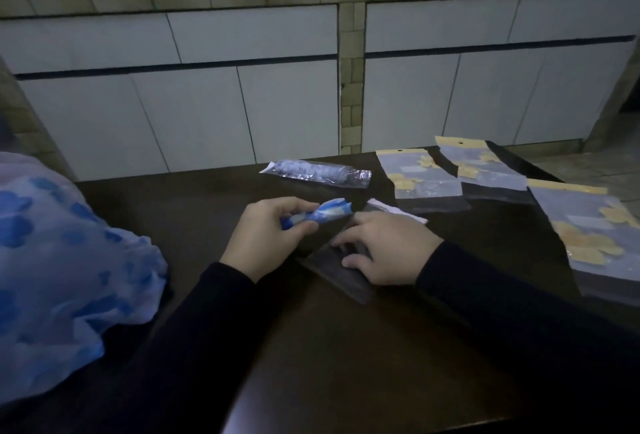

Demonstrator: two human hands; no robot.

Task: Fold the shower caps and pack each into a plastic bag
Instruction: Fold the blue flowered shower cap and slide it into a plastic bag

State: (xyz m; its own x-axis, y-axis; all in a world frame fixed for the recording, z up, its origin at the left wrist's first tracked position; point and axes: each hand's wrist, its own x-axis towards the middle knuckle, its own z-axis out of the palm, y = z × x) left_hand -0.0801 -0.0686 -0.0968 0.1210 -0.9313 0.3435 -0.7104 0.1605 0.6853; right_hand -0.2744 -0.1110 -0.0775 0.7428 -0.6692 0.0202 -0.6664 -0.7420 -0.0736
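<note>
My left hand [268,236] grips a tightly rolled blue-and-white shower cap [327,213], its free end pointing right. Just beside that end, my right hand [384,250] rests with spread fingers on a clear plastic bag [341,272] lying flat on the dark table [346,347]. The bag's mouth faces the roll's tip. Farther back lies a packed bag [317,173] holding a rolled cap.
A loose pile of blue-flowered shower caps [65,267] fills the left side. Three empty bags with yellow headers lie at the right [420,174], [485,170], [595,236]. A white paper scrap [398,210] sits behind my right hand. Tiled cabinet fronts rise beyond the table.
</note>
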